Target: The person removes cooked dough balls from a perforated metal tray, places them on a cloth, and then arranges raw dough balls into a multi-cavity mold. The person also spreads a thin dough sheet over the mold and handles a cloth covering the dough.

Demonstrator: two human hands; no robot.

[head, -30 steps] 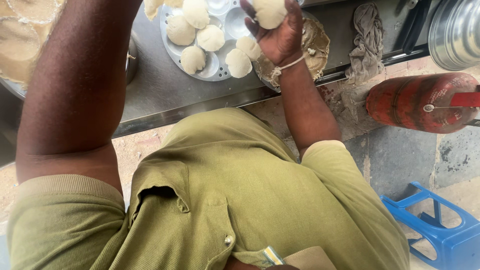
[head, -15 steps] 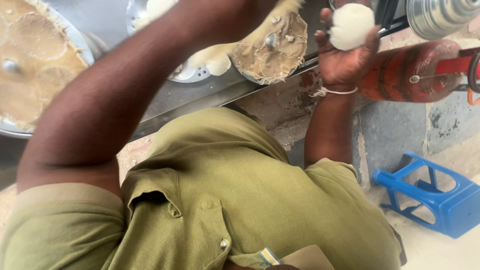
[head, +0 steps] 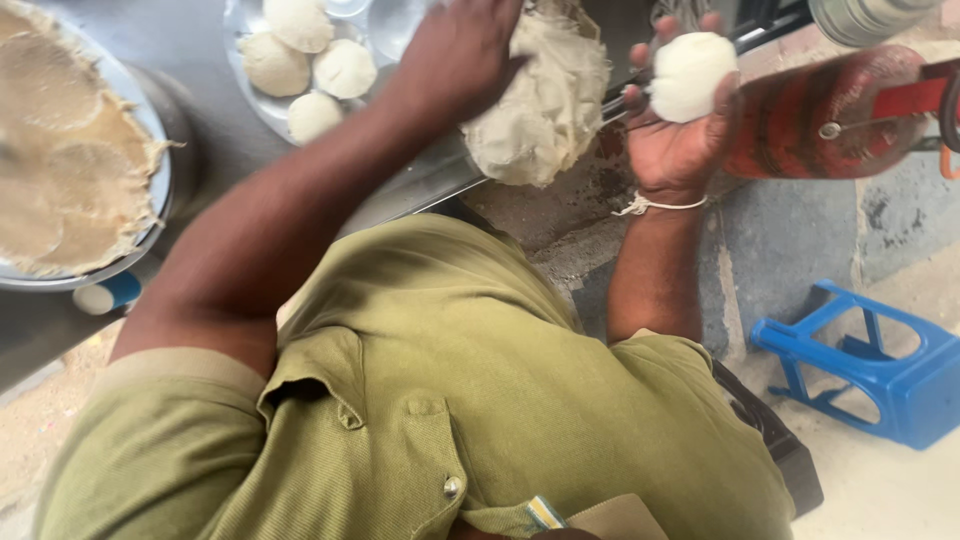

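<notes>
— From the head camera, what carries everything?

— A grey metal worktop running along the top of the view, its front edge slanting down to the left. On it sits a round steel plate with four white dough balls, and at far left a wide round pan lined with pale, flattened dough.

— And the hands?

— The left hand is spread wide, palm down, pressing on a large lump of dough that hangs over the worktop's edge. The right hand is off the worktop, palm up, fingers curled around a single dough ball; a white thread circles that wrist.

— What about the room below?

— Beside the right hand lies a red gas cylinder on its side. The floor is pale, dusty concrete with darker stained patches near the worktop's base. A blue plastic stool lies tipped over on it, well apart from the hands. The person's olive shirt fills the foreground.
</notes>
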